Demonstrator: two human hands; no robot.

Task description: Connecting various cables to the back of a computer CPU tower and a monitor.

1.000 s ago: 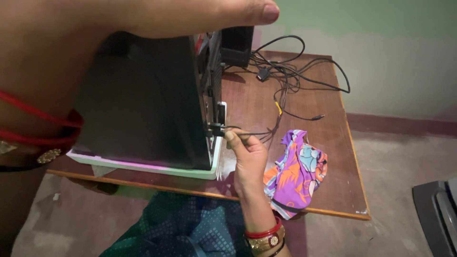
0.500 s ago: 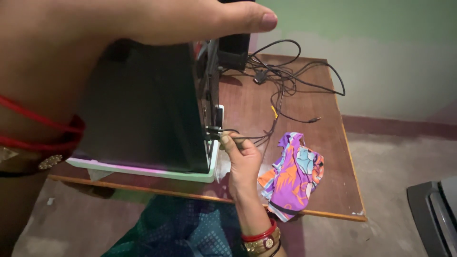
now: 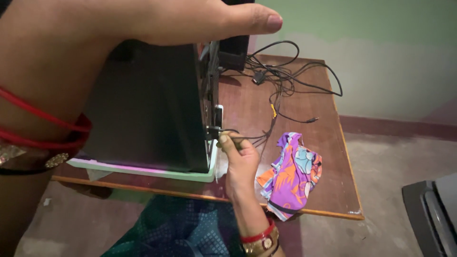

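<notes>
pinching cable [image 3: 247,139], right hand [image 3: 240,164] nearly closed

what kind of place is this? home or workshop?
Probably a room in a home, not a workshop: a plain wooden table against a painted green wall, a dark computer case with loose cables, and a colourful cloth lying on the table.

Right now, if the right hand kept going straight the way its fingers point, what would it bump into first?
The right hand points up and left, pinching a thin black cable. Straight on, it would likely meet the rear edge of the black computer case first, though depth is hard to judge.
</notes>
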